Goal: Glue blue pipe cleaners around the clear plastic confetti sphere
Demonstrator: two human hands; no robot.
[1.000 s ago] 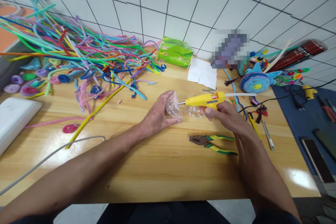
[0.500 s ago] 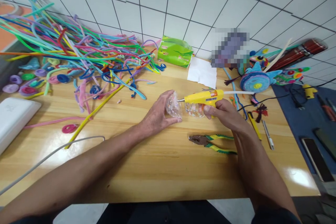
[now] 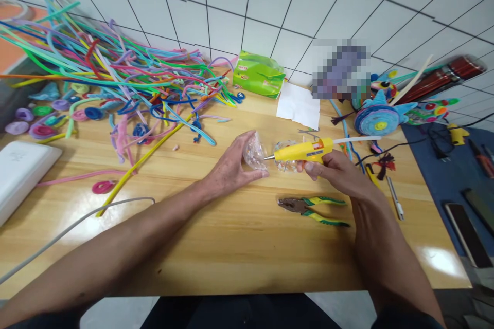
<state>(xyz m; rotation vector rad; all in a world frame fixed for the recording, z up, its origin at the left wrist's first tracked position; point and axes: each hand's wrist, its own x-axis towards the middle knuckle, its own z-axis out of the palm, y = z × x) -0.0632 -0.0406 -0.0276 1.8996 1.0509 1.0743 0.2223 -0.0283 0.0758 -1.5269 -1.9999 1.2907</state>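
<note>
My left hand (image 3: pixel 235 164) is closed round a clear plastic cup-like piece (image 3: pixel 254 153), tipped so that its mouth faces right. Bits of colour show through its wall. In my right hand (image 3: pixel 328 167) is a yellow hot glue gun (image 3: pixel 303 152), with a white glue stick (image 3: pixel 357 139) poking out of its back end. The gun's metal nozzle points left and reaches the rim of the clear piece; whether it touches I cannot tell. A second clear plastic piece (image 3: pixel 284 164) lies on the table behind the gun, partly hidden by it.
Pliers (image 3: pixel 299 205) with yellow-green handles lie near my right forearm. Many pipe cleaners (image 3: pixel 131 79) are heaped at the back left. A green packet (image 3: pixel 258 74), white paper (image 3: pixel 298 105), a blue fuzzy fish-shaped craft (image 3: pixel 376 118) and a white box (image 3: pixel 27 177) surround the work area.
The glue gun has moved slightly down and right, its nozzle now lower along the clear piece's rim. My left hand has stayed almost still.
</note>
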